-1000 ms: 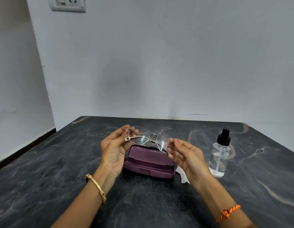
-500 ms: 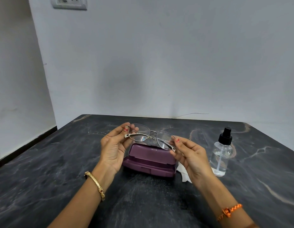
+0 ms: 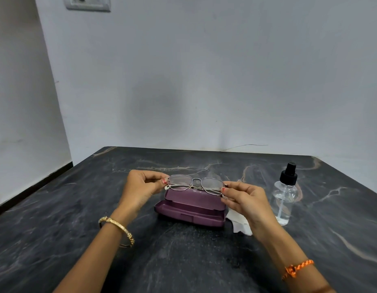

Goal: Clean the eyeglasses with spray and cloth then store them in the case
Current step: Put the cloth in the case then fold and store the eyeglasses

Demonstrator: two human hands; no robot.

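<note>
Thin metal-framed eyeglasses (image 3: pixel 196 185) are held level, temples folded, just above the open purple case (image 3: pixel 189 210) in the middle of the table. My left hand (image 3: pixel 141 189) pinches the frame's left end and my right hand (image 3: pixel 244 201) pinches its right end. The case lies with its lid tipped back toward the wall. A white cloth (image 3: pixel 239 224) lies on the table beside the case's right end, partly hidden under my right hand. A clear spray bottle (image 3: pixel 285 199) with a black pump top stands upright to the right.
The dark marble table (image 3: pixel 77 218) meets a grey wall at the back. Its left edge drops beside a white wall. A wall socket (image 3: pixel 87 4) sits high at the upper left.
Both hands have tilted the eyeglasses from upright to level and lowered them toward the open case. The folded temples now face down.
</note>
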